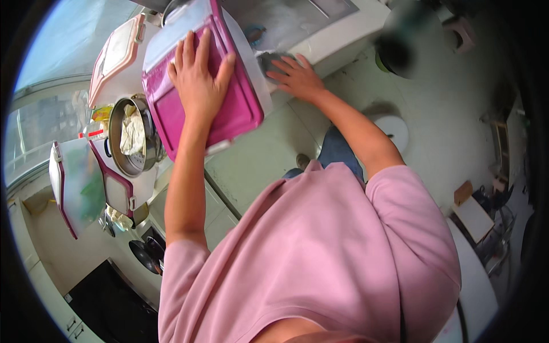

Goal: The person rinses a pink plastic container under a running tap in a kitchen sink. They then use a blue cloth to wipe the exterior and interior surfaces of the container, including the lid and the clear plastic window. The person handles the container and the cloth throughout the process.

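Observation:
My left hand (195, 81) lies flat with spread fingers on the magenta lid of a translucent plastic storage box (233, 107). That box is tilted in my view and stands by the counter's front edge. My right hand (300, 79) is to the right of the box, its fingers apart over a dark grey cloth (270, 64) at the counter edge. No grip on the cloth shows, and part of it is hidden under the fingers.
A metal steamer pot (152, 148) with a white cloth (133, 133) inside stands left of the box. More lidded plastic boxes (118, 55) line the window side. Beyond is a metal sink (296, 21). A white round stool (392, 130) stands on the floor at right.

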A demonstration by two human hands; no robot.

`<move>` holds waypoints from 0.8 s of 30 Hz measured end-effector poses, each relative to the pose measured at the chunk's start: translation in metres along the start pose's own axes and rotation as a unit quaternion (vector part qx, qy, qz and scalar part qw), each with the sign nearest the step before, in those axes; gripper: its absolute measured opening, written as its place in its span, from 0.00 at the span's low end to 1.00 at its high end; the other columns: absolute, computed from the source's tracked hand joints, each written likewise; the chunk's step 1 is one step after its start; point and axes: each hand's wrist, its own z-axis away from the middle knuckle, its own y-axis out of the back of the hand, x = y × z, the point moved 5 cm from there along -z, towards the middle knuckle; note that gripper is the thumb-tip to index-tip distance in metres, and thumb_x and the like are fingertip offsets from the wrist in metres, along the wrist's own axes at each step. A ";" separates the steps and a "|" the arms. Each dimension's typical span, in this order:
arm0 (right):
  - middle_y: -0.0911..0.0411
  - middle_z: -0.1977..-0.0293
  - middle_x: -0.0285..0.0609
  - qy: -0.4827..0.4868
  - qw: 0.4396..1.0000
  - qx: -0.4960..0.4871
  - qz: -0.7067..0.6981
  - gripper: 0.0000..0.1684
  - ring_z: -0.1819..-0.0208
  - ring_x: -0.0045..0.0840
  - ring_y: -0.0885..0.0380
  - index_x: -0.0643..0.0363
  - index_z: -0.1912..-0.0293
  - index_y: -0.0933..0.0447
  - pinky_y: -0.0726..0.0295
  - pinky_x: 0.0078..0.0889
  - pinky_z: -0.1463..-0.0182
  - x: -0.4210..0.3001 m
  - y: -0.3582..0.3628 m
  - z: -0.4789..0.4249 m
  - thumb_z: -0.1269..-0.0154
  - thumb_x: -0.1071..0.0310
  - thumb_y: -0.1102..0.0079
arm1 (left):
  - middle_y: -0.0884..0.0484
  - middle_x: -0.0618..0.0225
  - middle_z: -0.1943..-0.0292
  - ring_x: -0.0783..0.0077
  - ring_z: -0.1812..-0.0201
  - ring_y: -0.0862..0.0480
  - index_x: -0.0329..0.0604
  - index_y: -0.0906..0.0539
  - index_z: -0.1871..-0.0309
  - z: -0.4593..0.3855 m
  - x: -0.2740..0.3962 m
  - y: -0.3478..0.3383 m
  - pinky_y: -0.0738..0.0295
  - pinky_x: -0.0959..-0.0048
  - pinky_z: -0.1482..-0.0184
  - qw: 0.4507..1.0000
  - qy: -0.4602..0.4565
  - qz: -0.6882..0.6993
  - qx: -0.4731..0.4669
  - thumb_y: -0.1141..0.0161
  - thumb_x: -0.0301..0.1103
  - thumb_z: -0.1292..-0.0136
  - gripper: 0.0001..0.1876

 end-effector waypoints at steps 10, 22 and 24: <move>0.36 0.32 0.36 -0.242 0.965 0.013 0.095 0.37 0.34 0.41 0.37 0.36 0.31 0.34 0.35 0.53 0.37 0.154 0.065 0.005 0.40 0.56 0.35 | 0.38 0.54 0.25 0.49 0.23 0.43 0.52 0.30 0.27 0.003 0.004 0.018 0.60 0.48 0.24 0.991 0.059 0.018 -0.119 0.40 0.60 0.39 0.38; 0.20 0.61 0.51 -0.197 0.901 -0.134 -0.361 0.17 0.55 0.46 0.25 0.60 0.58 0.19 0.24 0.42 0.50 0.152 0.026 -0.103 0.39 0.56 0.34 | 0.45 0.45 0.23 0.44 0.22 0.48 0.43 0.35 0.25 0.021 -0.020 0.026 0.60 0.47 0.24 0.969 0.221 -0.022 -0.105 0.48 0.58 0.32 0.38; 0.20 0.59 0.51 -0.199 0.893 -0.127 -0.383 0.20 0.50 0.44 0.24 0.63 0.55 0.20 0.25 0.38 0.46 0.144 0.026 -0.136 0.37 0.56 0.36 | 0.46 0.45 0.23 0.44 0.22 0.49 0.43 0.36 0.25 0.023 -0.021 0.025 0.61 0.46 0.24 0.966 0.229 -0.021 -0.115 0.49 0.60 0.33 0.40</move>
